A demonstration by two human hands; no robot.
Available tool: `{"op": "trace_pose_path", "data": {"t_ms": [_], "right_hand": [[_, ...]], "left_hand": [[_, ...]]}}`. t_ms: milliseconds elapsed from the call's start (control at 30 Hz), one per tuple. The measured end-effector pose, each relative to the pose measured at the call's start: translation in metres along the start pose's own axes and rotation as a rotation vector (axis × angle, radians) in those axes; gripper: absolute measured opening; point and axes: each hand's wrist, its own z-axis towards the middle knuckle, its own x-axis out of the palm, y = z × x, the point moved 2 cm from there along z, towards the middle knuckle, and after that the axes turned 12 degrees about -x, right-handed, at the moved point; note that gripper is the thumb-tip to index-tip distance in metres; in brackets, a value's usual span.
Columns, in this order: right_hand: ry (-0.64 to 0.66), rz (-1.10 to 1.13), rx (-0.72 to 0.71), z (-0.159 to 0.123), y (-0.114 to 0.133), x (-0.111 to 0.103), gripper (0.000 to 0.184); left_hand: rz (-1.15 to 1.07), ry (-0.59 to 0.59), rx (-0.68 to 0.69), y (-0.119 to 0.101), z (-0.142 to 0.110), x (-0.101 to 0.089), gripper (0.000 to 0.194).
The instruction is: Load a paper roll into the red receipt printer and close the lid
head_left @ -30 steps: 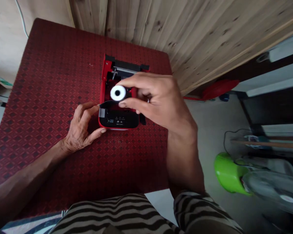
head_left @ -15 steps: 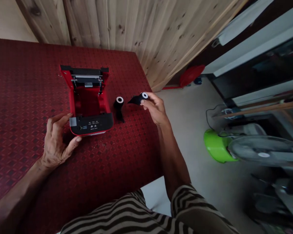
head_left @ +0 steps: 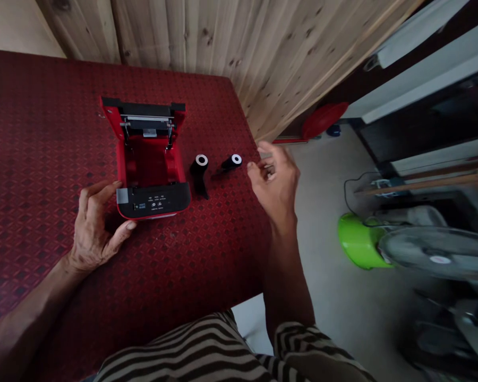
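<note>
A red and black label printer [head_left: 153, 200] stands on the table with its lid [head_left: 149, 118] raised and its roll bay bare. My left hand [head_left: 94, 228] grips its front left corner, fingers at the side and thumb at the front edge. To the printer's right stands a black paper roll [head_left: 199, 171] with a white core end and a loose tail. A second, smaller black roll [head_left: 233, 161] is a little farther right. Just beyond that one, my right hand [head_left: 276, 178] hovers near the table's edge, holding nothing, its thumb and fingers curled but apart.
The red patterned table [head_left: 219, 244] ends at the right, beside the floor. Behind it rises a wooden plank wall [head_left: 207, 37]. A green bucket [head_left: 358, 241] and a fan [head_left: 438, 252] stand on the right.
My right hand has let go of the smaller black roll, which now rests on the table, and has drawn away to the right. My left hand stays on the printer.
</note>
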Motion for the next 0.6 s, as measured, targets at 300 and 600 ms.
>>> {"op": "trace_pose_path", "data": {"t_ms": [300, 600], "right_hand": [[0.263, -0.147, -0.001, 0.002, 0.063, 0.081, 0.046], [0.205, 0.096, 0.037, 0.011, 0.059, 0.066, 0.016]], "left_hand": [[0.012, 0.017, -0.009, 0.0, -0.001, -0.001, 0.075], [-0.023, 0.017, -0.026, 0.001, -0.002, 0.0, 0.075]]}}
